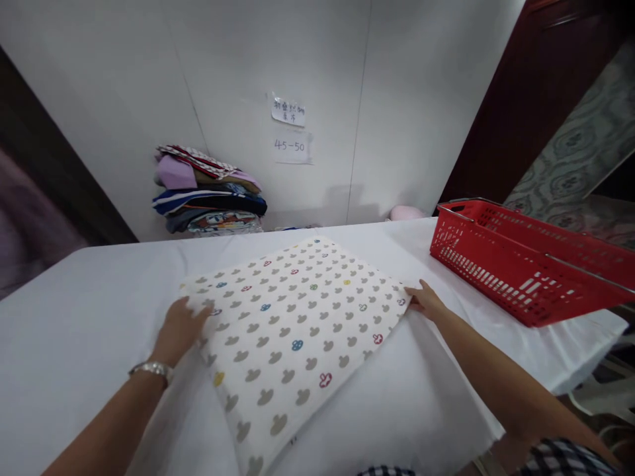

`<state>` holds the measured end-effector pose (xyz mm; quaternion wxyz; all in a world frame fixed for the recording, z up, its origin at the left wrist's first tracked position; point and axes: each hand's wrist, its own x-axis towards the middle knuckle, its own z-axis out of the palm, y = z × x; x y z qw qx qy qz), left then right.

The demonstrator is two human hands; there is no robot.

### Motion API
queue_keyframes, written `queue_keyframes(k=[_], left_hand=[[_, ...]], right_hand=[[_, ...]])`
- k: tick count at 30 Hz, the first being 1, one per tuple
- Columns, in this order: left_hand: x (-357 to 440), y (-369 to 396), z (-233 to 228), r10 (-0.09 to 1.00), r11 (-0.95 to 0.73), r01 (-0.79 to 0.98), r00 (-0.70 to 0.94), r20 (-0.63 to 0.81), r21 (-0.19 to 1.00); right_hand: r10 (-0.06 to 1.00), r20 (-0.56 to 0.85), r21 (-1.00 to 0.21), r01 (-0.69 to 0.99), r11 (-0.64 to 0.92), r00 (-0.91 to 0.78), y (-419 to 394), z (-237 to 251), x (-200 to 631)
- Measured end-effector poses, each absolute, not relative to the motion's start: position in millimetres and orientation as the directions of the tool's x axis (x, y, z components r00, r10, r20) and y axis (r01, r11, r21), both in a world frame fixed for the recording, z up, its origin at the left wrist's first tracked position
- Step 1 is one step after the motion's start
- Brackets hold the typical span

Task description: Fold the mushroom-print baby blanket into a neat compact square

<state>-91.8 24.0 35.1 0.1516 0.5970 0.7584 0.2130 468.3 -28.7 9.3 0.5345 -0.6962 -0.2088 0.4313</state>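
A white cloth with grey mushroom shapes and a few red, blue, yellow and green ones lies spread out at a slant. Its near corner reaches toward the front of the white-covered table. At the cloth's left edge is my left hand, slightly blurred, thumb and fingers apart, with a silvery band on the wrist. My right hand pinches the cloth's right corner between thumb and fingers, one finger lifted.
A red plastic basket with metal handles stands on the right of the white-covered table. Folded fabrics are piled at the back left, against the wall. Two paper notes hang on that wall. Something pink shows behind the table.
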Motion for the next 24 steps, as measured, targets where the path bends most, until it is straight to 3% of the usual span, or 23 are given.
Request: queue_keyframes(k=[4,7,10,17,24], left_hand=[[-42,-67,21,0.990,-0.085,0.865,0.020,0.136,0.495],[-13,-127,8,0.912,-0.393,0.793,0.402,0.086,0.466],[2,-162,4,0.846,-0.487,0.750,0.533,0.027,0.447],[13,-175,8,0.876,-0.431,0.795,0.482,-0.013,0.426],[-64,-174,21,0.985,-0.169,0.913,0.147,0.087,0.372]], right_hand=[[0.739,-0.415,-0.897,-0.102,-0.430,0.531,-15,6,474],[0.745,-0.412,-0.893,-0.071,-0.445,0.524,-13,3,477],[0.750,-0.406,-0.890,-0.042,-0.453,0.522,-13,2,478],[0.762,-0.408,-0.886,-0.017,-0.464,0.503,-17,9,476],[0.839,-0.464,-0.880,-0.039,-0.473,0.284,-91,23,461]])
